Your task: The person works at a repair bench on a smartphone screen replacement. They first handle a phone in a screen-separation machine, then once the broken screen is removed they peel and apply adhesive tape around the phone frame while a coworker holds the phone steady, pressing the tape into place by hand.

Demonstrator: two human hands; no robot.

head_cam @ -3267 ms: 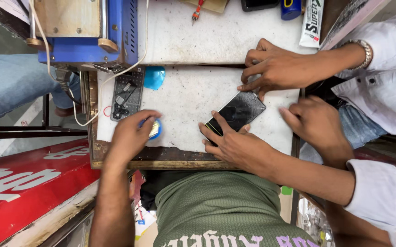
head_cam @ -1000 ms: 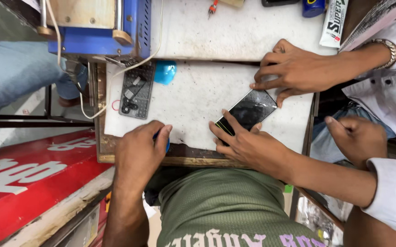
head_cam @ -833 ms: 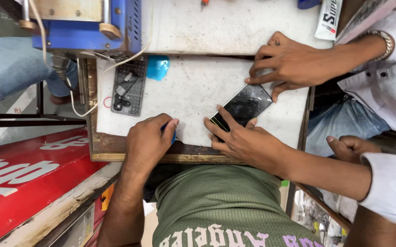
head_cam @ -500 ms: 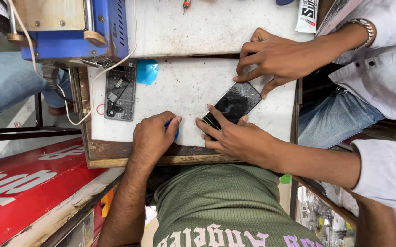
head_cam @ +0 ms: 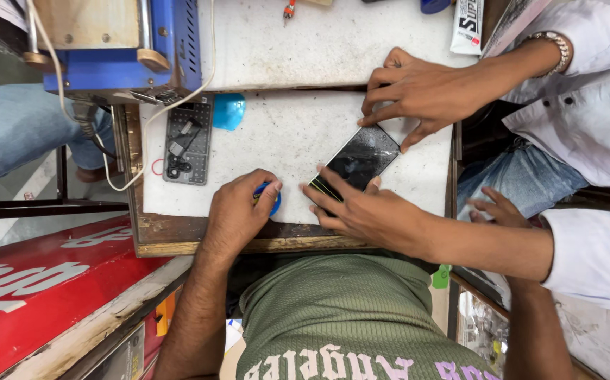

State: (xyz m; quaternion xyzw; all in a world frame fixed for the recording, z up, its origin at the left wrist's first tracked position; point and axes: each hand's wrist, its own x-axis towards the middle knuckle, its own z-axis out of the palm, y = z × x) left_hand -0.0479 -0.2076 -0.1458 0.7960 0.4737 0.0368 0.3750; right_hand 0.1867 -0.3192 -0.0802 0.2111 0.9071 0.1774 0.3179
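Now the left hand (head_cam: 238, 214) has closed its grip over the small blue disc (head_cam: 271, 198) on the counter (head_cam: 284, 137), while the right hand (head_cam: 368, 211) stays flat, fingers spread, pinning the cracked phone (head_cam: 357, 160) just beside it.

A white work slab (head_cam: 284, 134), scuffed and stained, rests on a worn wooden table (head_cam: 178, 236) whose near edge is chipped and scratched. Beyond the slab, touching its far edge, lies a second white surface (head_cam: 319, 49). At the slab's far-left corner stands a blue metal machine (head_cam: 118, 49) with a pale wooden-coloured top and white cables trailing down beside the table. Left of the table a dark metal rail (head_cam: 37, 207) crosses bare grey floor (head_cam: 9, 225). Below that rail sits a red panel (head_cam: 30, 281) with white lettering. The light is even and soft.
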